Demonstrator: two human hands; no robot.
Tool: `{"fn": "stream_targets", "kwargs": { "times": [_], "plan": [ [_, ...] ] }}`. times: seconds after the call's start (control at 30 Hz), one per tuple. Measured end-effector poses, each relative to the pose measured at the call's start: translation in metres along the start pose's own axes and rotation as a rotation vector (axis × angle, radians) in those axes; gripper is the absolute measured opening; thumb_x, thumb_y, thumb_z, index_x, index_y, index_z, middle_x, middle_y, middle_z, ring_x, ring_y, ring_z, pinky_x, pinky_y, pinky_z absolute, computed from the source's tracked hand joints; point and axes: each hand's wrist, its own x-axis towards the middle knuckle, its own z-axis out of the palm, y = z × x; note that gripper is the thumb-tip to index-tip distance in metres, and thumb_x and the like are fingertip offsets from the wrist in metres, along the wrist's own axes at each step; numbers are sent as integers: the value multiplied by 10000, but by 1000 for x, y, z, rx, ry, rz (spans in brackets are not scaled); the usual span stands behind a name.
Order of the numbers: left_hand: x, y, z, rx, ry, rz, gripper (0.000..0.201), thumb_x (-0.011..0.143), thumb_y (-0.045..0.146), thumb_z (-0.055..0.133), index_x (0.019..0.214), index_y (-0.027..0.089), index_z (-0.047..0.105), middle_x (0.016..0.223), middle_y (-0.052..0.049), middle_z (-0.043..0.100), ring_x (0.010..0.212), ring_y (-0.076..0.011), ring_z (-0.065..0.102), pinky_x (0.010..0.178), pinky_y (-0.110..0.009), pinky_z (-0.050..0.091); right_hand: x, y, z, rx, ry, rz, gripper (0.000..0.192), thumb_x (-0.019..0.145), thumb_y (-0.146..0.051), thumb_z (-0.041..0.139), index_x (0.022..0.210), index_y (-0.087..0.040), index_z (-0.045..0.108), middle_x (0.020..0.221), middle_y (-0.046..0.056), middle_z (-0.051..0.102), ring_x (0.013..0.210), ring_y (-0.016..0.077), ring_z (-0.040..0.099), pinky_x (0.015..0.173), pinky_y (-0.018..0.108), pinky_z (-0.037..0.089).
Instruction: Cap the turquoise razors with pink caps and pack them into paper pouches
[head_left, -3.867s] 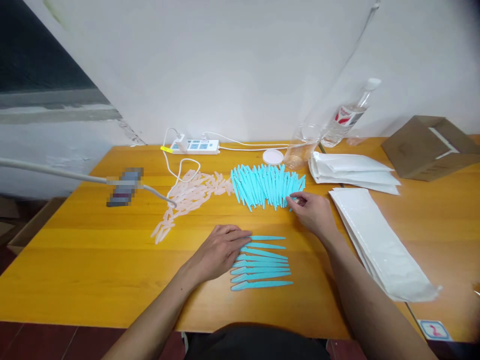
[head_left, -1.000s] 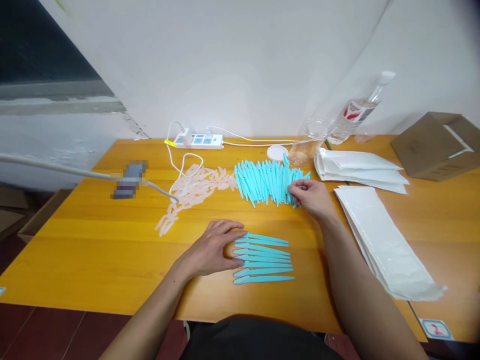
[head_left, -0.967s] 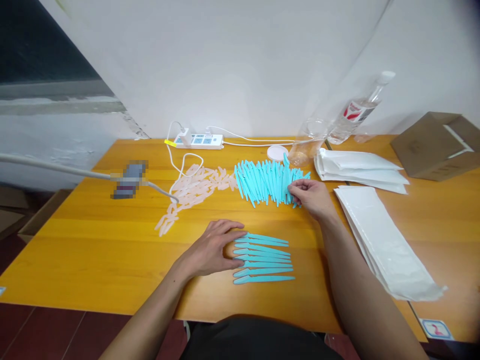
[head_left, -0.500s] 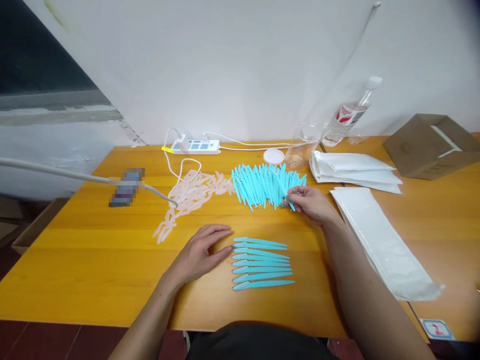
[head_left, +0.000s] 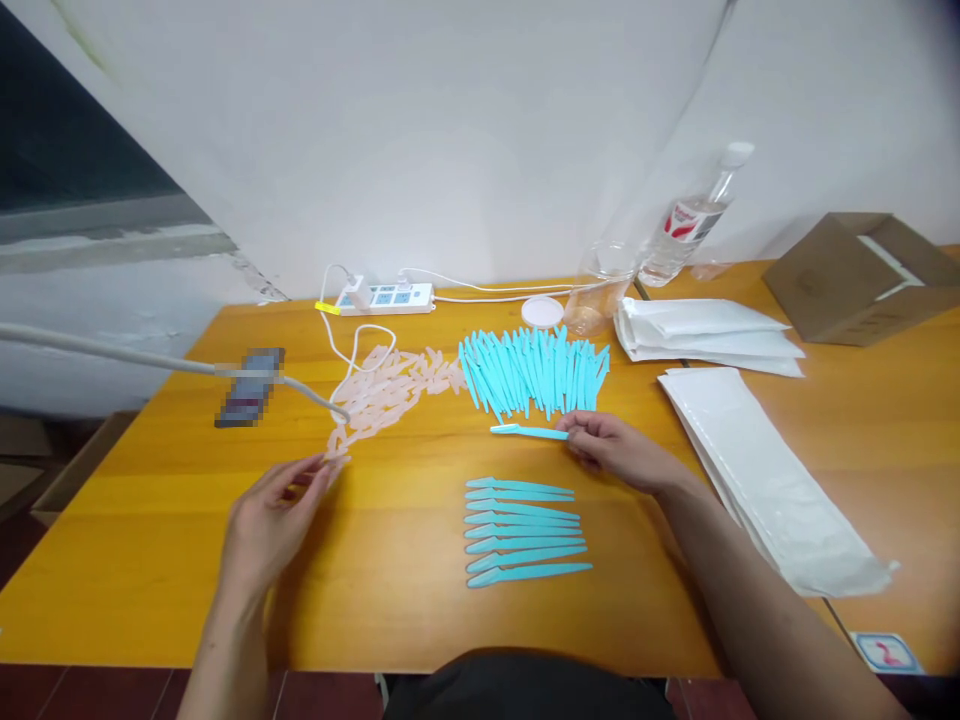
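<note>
My right hand (head_left: 615,452) pinches one teal plastic stick (head_left: 529,432) by its right end and holds it level between the big teal pile (head_left: 532,370) behind and a neat row of several teal sticks (head_left: 521,530) in front. My left hand (head_left: 274,515) hovers open over the wooden table (head_left: 150,560), its fingertips at the near end of the trail of pale pink plastic pieces (head_left: 382,390). It holds nothing.
White flat bags lie at the right in a long stack (head_left: 757,475) and a folded heap (head_left: 701,335). At the back stand a power strip (head_left: 382,296) with cables, a white lid (head_left: 543,311), a glass (head_left: 596,295), a bottle (head_left: 686,225), a cardboard box (head_left: 855,275). A blurred device (head_left: 247,388) sits left.
My right hand pulled one teal stick out of the pile and brought it toward me. My left hand left the row of teal sticks and moved left to the pink pieces.
</note>
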Motion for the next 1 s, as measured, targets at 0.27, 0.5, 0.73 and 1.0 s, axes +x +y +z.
{"fn": "stream_targets", "kwargs": {
  "times": [0.27, 0.5, 0.73, 1.0],
  "plan": [
    [0, -9, -4, 408, -176, -70, 326, 880, 518, 589, 1005, 286, 780, 1064, -9, 753, 894, -226, 709, 735, -300, 510, 1, -1, 11, -191, -9, -7, 199, 824, -302, 475, 924, -183, 600, 584, -82, 372, 501, 85, 350, 461, 210, 250],
    [-5, 36, 17, -22, -268, 50, 361, 898, 516, 587, 1033, 212, 728, 969, -63, 738, 839, -217, 686, 741, -314, 527, -2, 0, 12, -253, -27, -46, 177, 853, -305, 478, 884, -183, 603, 608, -74, 375, 518, 83, 318, 474, 214, 241],
    [4, 111, 75, -820, -613, -118, 490, 857, 496, 720, 1176, 126, 682, 767, -34, 704, 685, -138, 650, 689, -273, 553, -4, 1, 13, -269, -30, -54, 201, 862, -317, 481, 891, -172, 617, 643, -62, 402, 562, 91, 328, 503, 221, 264],
    [7, 112, 96, -893, -519, -231, 428, 776, 464, 807, 1042, 132, 757, 918, -103, 795, 798, -191, 734, 768, -307, 598, -5, 3, 11, -264, -35, -86, 203, 864, -292, 475, 884, -167, 633, 703, -37, 488, 614, 99, 394, 546, 220, 308]
  ]
}}
